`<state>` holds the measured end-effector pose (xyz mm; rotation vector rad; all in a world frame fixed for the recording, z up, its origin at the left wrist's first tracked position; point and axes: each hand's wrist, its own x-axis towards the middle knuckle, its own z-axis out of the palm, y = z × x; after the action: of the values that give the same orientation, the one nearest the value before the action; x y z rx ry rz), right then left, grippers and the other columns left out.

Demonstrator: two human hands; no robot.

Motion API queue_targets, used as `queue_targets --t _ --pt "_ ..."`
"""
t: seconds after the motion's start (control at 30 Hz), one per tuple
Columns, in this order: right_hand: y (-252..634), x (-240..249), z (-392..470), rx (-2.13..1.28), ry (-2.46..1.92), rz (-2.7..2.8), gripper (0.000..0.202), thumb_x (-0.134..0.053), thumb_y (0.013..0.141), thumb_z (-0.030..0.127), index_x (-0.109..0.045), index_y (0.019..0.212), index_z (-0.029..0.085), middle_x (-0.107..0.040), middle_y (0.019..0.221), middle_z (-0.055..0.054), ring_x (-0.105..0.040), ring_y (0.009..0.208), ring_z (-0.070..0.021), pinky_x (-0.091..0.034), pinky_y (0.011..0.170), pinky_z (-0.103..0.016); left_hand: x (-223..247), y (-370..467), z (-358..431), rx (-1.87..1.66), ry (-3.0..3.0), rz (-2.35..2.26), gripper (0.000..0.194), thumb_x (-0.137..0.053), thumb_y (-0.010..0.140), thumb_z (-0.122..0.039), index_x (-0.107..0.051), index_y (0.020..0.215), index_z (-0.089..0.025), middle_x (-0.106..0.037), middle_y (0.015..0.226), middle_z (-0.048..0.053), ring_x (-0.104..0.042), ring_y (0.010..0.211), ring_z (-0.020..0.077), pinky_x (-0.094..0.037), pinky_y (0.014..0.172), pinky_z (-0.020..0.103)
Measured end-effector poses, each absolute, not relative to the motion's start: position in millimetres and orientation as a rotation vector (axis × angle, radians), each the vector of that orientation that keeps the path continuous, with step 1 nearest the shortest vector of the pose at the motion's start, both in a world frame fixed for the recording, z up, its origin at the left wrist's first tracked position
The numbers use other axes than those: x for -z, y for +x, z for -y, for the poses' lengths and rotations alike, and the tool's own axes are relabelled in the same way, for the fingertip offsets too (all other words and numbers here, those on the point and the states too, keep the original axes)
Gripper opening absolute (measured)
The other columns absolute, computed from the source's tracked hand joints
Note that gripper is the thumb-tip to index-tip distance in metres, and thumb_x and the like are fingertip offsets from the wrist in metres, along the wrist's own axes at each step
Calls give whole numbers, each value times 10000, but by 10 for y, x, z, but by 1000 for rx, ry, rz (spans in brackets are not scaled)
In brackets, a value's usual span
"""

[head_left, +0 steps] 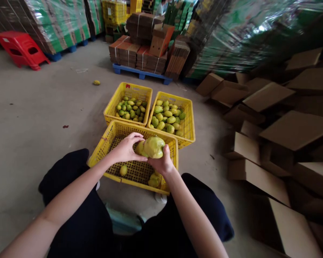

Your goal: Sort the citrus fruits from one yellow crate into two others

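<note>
Above the near yellow crate [115, 176], my left hand [127, 147] has its fingers wrapped round a yellow-green fruit [141, 148]. Right beside it, my right hand [163, 162] holds a larger, lumpy yellow-green fruit [154, 147], thumb on its right side. The two fruits touch or nearly touch. Inside the near crate lie a small fruit [123, 170] and, at the right end, some lumpy fruit [154, 180]. Behind it stand two more yellow crates: the left one [113, 104] holds many small green and yellow fruits, the right one [190, 123] larger ones.
Cardboard boxes [298, 129] are heaped on the right. Flattened cartons [148, 59] sit on a blue pallet [141, 72] at the back. A red stool [23, 48] stands back left, and one fruit [96, 82] lies on the floor. Wrapped stacks line the back.
</note>
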<state>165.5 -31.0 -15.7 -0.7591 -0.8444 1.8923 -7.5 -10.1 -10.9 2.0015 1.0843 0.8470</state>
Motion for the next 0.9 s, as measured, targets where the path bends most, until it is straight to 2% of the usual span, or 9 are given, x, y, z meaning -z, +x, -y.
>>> queue_targets --t 0.07,0.13,0.23,0.3,0.37,0.47,0.57,0.9 --pt "1680 142 299 -1780 -846 884 703 -675 552 828 -671 966 259 -721 1029 -89 -596 1177 -328 -513 972 -503 130 -44 117 -997 2035 -1116 617 -901 592 -390 -630 1113 -201 -544 1296 136 -583 1211 326 -474 1048 542" --pt "1755 98 278 -1551 -970 924 665 -695 592 775 -653 998 250 -714 1025 -93 -621 1117 -325 -506 970 -509 132 -22 136 -1179 2044 -1151 590 -874 655 -344 -588 1155 -220 -553 1277 121 -585 1206 302 -506 1017 518" --pt "1912 -2 242 -1022 -1208 1161 642 -811 593 616 -612 1082 250 -682 1059 -78 -626 1052 -307 -483 984 -528 115 -35 144 -1386 2038 -1188 572 -820 741 -262 -518 1227 -251 -592 1233 92 -606 1168 265 -550 953 462" --pt "1980 -59 234 -666 -1310 1363 685 -881 551 524 -599 1113 253 -641 1098 -78 -604 1068 -311 -466 1002 -546 97 -71 133 -1465 2061 -1188 572 -792 774 -231 -491 1260 -259 -593 1255 95 -592 1197 265 -545 961 454" --pt "1989 -83 246 -449 -1324 1503 666 -884 580 492 -595 1136 265 -603 1133 -83 -582 1102 -317 -461 1010 -560 78 -109 120 -1508 2105 -1159 555 -763 802 -209 -480 1276 -261 -580 1285 103 -561 1245 268 -525 991 459" --pt "1926 -60 280 -365 -1283 1631 576 -811 710 465 -568 1206 299 -574 1176 -83 -573 1126 -311 -465 1011 -572 50 -136 114 -1513 2168 -1124 518 -717 832 -168 -476 1279 -267 -581 1289 101 -551 1261 263 -506 1015 467" --pt "1865 -29 300 -326 -1254 1673 554 -772 767 419 -537 1257 311 -554 1209 -88 -565 1148 -310 -463 1019 -575 24 -122 118 -1496 2198 -1096 494 -674 843 -130 -478 1273 -274 -584 1289 99 -555 1256 261 -518 993 461" --pt "1870 -43 289 -331 -1196 1630 569 -777 762 317 -528 1273 318 -544 1206 -73 -551 1156 -293 -449 1039 -539 7 -81 119 -1504 2209 -1001 480 -676 841 -128 -494 1254 -289 -561 1300 97 -552 1242 255 -530 950 448"
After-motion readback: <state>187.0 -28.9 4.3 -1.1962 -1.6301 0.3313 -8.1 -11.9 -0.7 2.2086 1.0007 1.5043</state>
